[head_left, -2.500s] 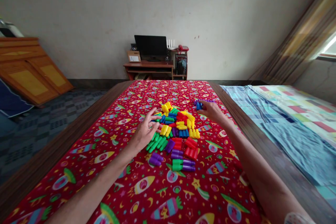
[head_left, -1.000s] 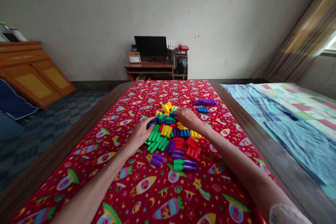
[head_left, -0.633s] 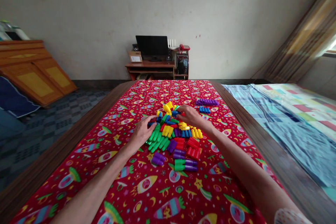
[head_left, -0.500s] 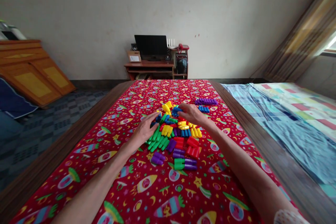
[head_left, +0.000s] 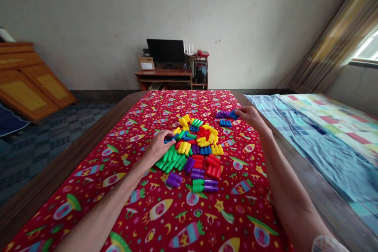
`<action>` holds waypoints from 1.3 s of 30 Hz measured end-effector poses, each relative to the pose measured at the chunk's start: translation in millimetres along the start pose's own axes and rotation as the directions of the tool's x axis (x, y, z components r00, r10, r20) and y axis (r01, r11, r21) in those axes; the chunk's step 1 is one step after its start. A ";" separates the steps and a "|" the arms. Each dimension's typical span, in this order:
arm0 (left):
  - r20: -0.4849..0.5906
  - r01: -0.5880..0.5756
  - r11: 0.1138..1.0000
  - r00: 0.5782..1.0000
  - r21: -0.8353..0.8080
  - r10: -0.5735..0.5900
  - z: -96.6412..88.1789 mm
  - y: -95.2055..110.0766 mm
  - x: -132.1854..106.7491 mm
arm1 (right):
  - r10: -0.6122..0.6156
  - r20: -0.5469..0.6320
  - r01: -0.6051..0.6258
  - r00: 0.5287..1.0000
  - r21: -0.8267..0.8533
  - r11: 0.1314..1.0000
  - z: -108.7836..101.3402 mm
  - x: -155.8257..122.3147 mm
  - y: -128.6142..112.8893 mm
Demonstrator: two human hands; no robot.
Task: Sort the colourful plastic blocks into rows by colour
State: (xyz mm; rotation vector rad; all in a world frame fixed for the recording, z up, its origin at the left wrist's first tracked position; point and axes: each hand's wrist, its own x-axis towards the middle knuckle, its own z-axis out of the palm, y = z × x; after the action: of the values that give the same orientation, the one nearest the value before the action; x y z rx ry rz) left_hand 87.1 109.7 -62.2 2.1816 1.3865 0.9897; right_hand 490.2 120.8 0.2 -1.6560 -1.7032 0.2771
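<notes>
A heap of plastic building blocks (head_left: 191,145) in yellow, green, red, blue and purple lies on a table under a red cloth (head_left: 165,212) with a rocket print. My left hand (head_left: 158,147) rests at the heap's left edge, fingers pinched on a blue block (head_left: 169,139). My right hand (head_left: 250,115) reaches to the far right and grips another blue block (head_left: 234,114) beside a row of purple blocks (head_left: 222,114). A short row of blue blocks (head_left: 225,123) lies just in front of that purple row.
The wooden table edge (head_left: 298,165) borders a bed with a checked sheet (head_left: 330,134) on the right. A desk with a monitor (head_left: 167,51) stands at the far wall. A wooden cabinet (head_left: 32,82) leans at the left. A curtain (head_left: 333,43) hangs at the right.
My right hand has left the heap with a blue block and moved right, up to the purple and blue rows. My left hand stays at the heap's left side, now pinching a blue block.
</notes>
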 end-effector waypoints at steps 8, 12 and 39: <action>-0.103 0.087 0.995 0.990 -0.053 -0.092 -2.3 -10.8 -0.4 | 0.129 0.151 -0.054 0.980 -0.422 0.905 11.6 -13.1 22.1; -0.106 0.135 0.990 0.985 -0.049 -0.140 -5.1 -14.4 -1.6 | 0.126 0.098 -0.070 0.987 -0.441 0.895 23.9 -14.3 22.6; -0.208 0.110 0.854 0.947 -0.509 -0.246 -14.1 64.6 -12.8 | -0.537 0.268 0.506 0.800 0.181 0.844 67.7 -67.3 -147.3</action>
State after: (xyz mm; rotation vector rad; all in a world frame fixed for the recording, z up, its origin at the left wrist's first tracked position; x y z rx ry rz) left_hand 114.2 68.7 -16.2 1.5567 1.2412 1.4211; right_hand 327.1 58.7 19.5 -1.0401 -2.2682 0.3577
